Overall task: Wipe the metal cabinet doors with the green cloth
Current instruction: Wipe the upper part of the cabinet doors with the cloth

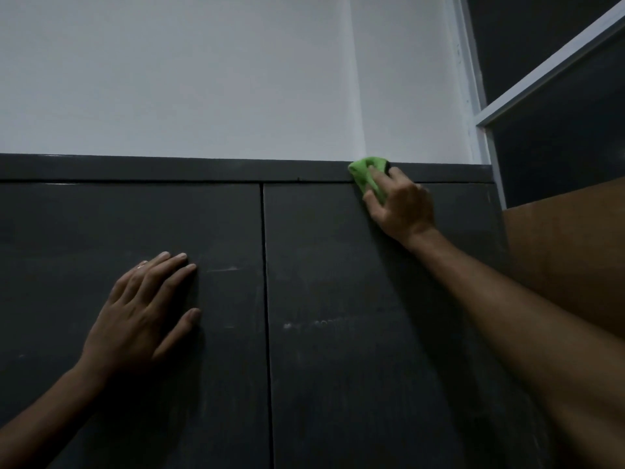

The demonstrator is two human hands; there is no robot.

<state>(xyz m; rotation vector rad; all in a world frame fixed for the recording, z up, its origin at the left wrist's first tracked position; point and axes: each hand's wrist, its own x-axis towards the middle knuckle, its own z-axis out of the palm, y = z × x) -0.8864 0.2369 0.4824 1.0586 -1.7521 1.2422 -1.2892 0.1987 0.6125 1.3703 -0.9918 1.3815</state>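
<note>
Two dark grey metal cabinet doors fill the lower part of the head view, split by a vertical seam: the left door (101, 225) and the right door (338, 299). My right hand (402, 204) grips the bunched green cloth (367, 172) and presses it against the top edge of the right door, where it meets the cabinet's top rail (169, 169). My left hand (145, 309) lies flat on the left door with its fingers straight and spread. Faint pale smudges show on both doors.
A white wall (203, 79) rises above the cabinet. At the right stands a white-framed dark window (558, 113), and below it a brown panel (575, 248) adjoins the cabinet's right side.
</note>
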